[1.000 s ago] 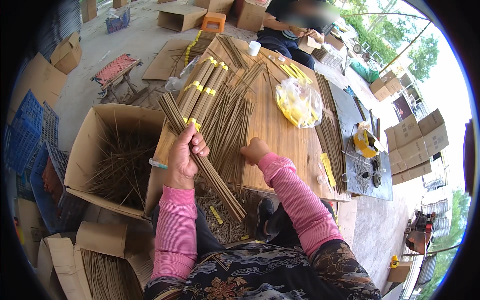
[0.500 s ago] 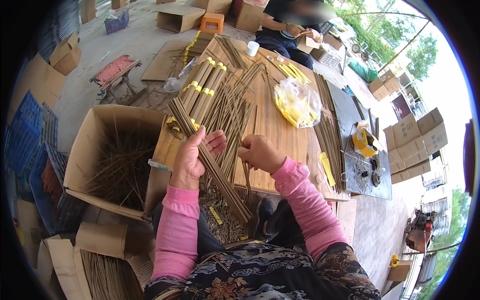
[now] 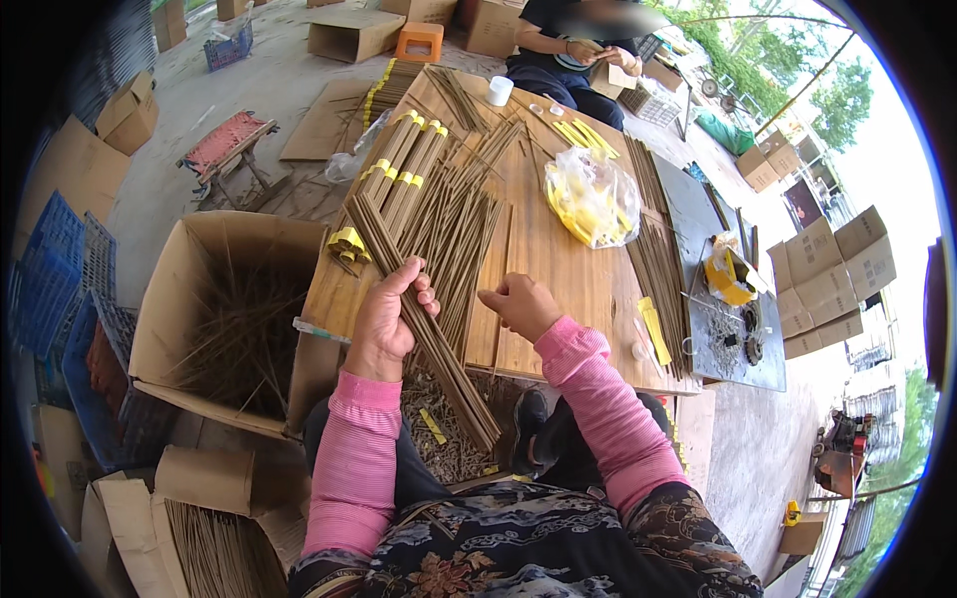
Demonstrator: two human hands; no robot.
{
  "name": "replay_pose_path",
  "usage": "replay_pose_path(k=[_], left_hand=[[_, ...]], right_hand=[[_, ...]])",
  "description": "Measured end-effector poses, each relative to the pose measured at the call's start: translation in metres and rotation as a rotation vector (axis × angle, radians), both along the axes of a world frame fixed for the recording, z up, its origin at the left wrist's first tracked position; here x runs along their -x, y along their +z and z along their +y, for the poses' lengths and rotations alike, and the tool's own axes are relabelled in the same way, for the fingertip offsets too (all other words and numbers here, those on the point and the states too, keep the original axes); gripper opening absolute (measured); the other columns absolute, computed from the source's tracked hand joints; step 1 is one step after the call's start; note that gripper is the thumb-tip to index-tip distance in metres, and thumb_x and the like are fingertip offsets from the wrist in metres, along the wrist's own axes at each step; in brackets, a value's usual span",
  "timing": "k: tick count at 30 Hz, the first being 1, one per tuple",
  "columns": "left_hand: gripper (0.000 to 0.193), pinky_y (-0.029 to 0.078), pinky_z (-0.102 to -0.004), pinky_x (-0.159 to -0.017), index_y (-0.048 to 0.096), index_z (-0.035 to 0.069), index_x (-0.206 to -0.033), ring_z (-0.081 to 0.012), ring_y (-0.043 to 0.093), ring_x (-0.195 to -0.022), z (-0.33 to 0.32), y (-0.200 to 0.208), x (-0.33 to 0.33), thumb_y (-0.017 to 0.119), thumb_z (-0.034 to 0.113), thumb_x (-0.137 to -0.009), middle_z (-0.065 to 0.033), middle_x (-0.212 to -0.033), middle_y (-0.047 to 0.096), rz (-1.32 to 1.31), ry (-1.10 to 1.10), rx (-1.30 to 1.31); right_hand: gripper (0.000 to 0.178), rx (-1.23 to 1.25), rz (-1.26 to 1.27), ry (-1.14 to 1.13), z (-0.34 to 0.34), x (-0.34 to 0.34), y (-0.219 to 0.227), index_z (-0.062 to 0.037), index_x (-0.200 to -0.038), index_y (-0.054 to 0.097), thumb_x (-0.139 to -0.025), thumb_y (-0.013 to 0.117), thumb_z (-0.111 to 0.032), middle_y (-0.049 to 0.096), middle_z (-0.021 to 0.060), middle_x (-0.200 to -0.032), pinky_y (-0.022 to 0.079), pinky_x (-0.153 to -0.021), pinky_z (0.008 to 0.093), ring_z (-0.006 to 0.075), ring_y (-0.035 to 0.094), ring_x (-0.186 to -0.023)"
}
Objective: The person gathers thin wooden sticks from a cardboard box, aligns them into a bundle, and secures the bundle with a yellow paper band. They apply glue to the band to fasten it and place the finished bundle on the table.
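My left hand (image 3: 387,317) is closed around a slanting bundle of thin brown incense sticks (image 3: 439,361). The bundle's lower end hangs past the table's near edge, over my lap. To its right, my right hand (image 3: 522,305) is held over the wooden table with curled fingers; whatever they may hold is hidden. Many loose incense sticks (image 3: 461,234) lie spread beyond my hands. Bundles with yellow bands (image 3: 404,177) are stacked at the table's left side, and more yellow-banded ends (image 3: 346,243) show beside the held bundle.
An open cardboard box (image 3: 159,329) of stick scraps stands left of the wooden table (image 3: 573,299). A plastic bag of yellow bands (image 3: 592,199) lies on the tabletop, near a white cup (image 3: 499,91). Across the table sits another person (image 3: 568,60). A dark board (image 3: 733,339) adjoins on the right.
The fingers of my left hand have closed over the bundle, which has shifted slightly right. My right hand has lowered a little, and the stick seen below it is no longer visible there.
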State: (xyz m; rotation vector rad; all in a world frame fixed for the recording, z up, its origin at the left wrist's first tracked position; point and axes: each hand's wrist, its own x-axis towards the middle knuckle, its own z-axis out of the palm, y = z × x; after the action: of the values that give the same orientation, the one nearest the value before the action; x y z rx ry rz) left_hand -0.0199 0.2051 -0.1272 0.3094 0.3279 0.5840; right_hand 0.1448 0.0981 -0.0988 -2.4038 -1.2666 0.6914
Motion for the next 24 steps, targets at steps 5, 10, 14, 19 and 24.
replay_pose_path(k=[5, 10, 14, 19, 24], left_hand=[[0.014, 0.044, -0.0272, -0.052, 0.053, 0.009, -0.079, -0.0121, 0.050, -0.056, -0.004, 0.004, -0.002, 0.062, 0.019, -0.081, -0.0021, -0.066, 0.053, 0.002, 0.019, -0.021], [0.015, 0.047, -0.0289, -0.053, 0.054, 0.007, -0.080, -0.0149, 0.054, -0.058, -0.005, 0.008, 0.000, 0.063, 0.020, -0.080, -0.0046, -0.068, 0.057, 0.055, 0.063, -0.037], [0.020, 0.051, -0.0327, -0.060, 0.055, 0.002, -0.083, -0.0194, 0.059, -0.068, -0.006, 0.003, -0.002, 0.061, 0.021, -0.082, -0.0095, -0.075, 0.060, 0.039, 0.001, -0.076], [0.030, 0.053, -0.0367, -0.073, 0.054, -0.005, -0.092, -0.0249, 0.062, -0.080, -0.014, 0.005, -0.008, 0.058, 0.024, -0.084, -0.0157, -0.087, 0.061, 0.049, -0.040, -0.024], [0.034, 0.053, -0.0356, -0.074, 0.055, -0.007, -0.094, -0.0236, 0.062, -0.078, -0.026, 0.015, -0.011, 0.057, 0.026, -0.084, -0.0140, -0.084, 0.061, 0.083, -0.119, -0.030]], right_hand=[[0.034, 0.025, -0.369, 0.052, -0.001, -0.024, -0.068, 0.0052, -0.075, 0.058, -0.079, 0.054, -0.028, 0.060, 0.0148, -0.063, 0.050, -0.057, 0.0339, 0.0238, 0.061, -0.062], [0.027, 0.075, -0.087, -0.066, 0.000, -0.034, -0.062, 0.0052, -0.065, 0.057, -0.076, 0.051, -0.019, 0.060, 0.0126, -0.057, 0.050, -0.046, 0.0292, 0.0194, 0.060, -0.046], [0.024, 0.060, 0.160, -0.166, -0.014, -0.029, -0.038, 0.0047, -0.070, 0.057, -0.076, 0.054, -0.018, 0.060, 0.0132, -0.061, 0.050, -0.048, 0.0298, 0.0185, 0.061, -0.051], [0.019, -0.150, 0.464, -0.028, -0.032, 0.006, 0.029, 0.0035, -0.071, 0.056, -0.077, 0.056, -0.014, 0.057, 0.0068, -0.056, 0.046, -0.043, 0.0256, 0.0114, 0.057, -0.047], [0.014, -0.082, 0.520, 0.240, -0.040, 0.026, 0.048, 0.0011, -0.075, 0.056, -0.080, 0.056, -0.012, 0.055, 0.0023, -0.059, 0.042, -0.042, 0.0208, 0.0083, 0.053, -0.047]])
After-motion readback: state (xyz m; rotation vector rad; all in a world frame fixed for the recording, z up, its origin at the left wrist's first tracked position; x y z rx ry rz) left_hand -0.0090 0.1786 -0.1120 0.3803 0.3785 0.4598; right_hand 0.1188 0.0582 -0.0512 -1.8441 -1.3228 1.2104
